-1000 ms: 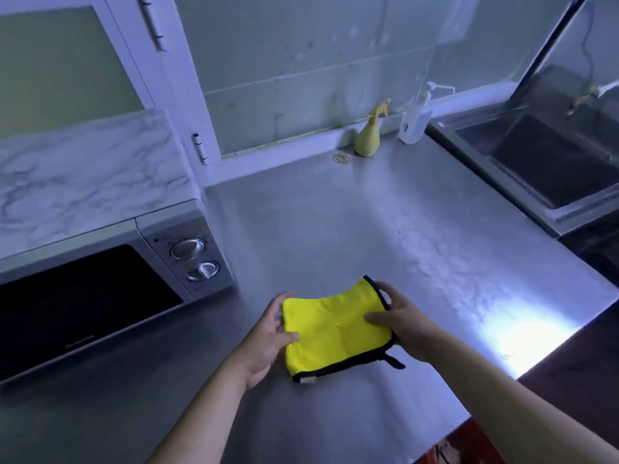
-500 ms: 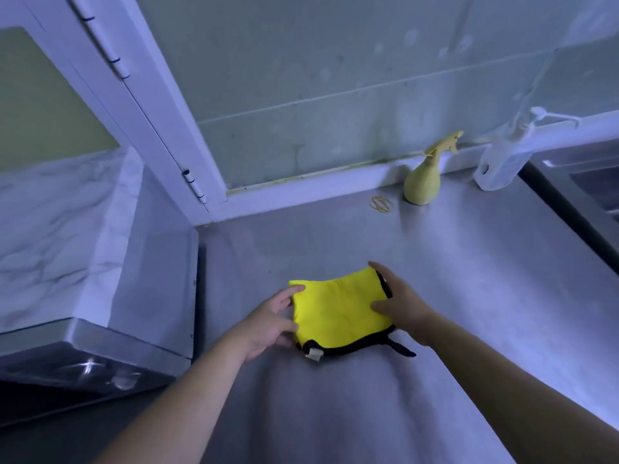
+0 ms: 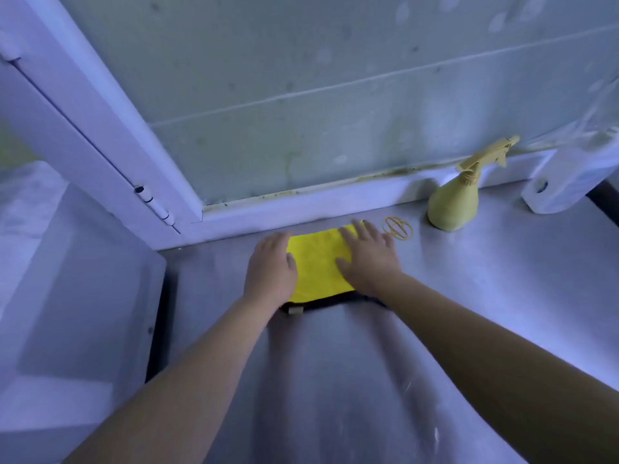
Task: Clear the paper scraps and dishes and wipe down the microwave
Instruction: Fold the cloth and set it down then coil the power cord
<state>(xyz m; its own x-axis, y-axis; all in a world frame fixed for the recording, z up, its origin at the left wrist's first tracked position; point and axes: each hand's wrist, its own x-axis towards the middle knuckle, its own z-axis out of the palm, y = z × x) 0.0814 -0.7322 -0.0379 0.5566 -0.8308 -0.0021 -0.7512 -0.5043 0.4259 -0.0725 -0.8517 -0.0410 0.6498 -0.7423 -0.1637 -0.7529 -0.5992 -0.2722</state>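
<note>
A folded yellow cloth (image 3: 316, 264) with a black hem lies flat on the steel counter (image 3: 469, 313), close to the back wall. My left hand (image 3: 271, 271) presses on its left edge with the fingers laid flat. My right hand (image 3: 368, 254) lies palm down on its right part, fingers spread and pointing toward the wall. The microwave (image 3: 77, 296) stands at the left; only its pale side and top show.
A yellow spray bottle (image 3: 455, 202) stands by the wall to the right, with yellow rubber bands (image 3: 397, 228) lying just left of it. A white pump bottle (image 3: 566, 182) is at the far right edge. A white hinged frame (image 3: 100, 135) rises behind the microwave.
Both hands have slid the yellow cloth away from me to the back of the counter near the wall. My view has moved closer; the microwave's front and the sink are out of frame.
</note>
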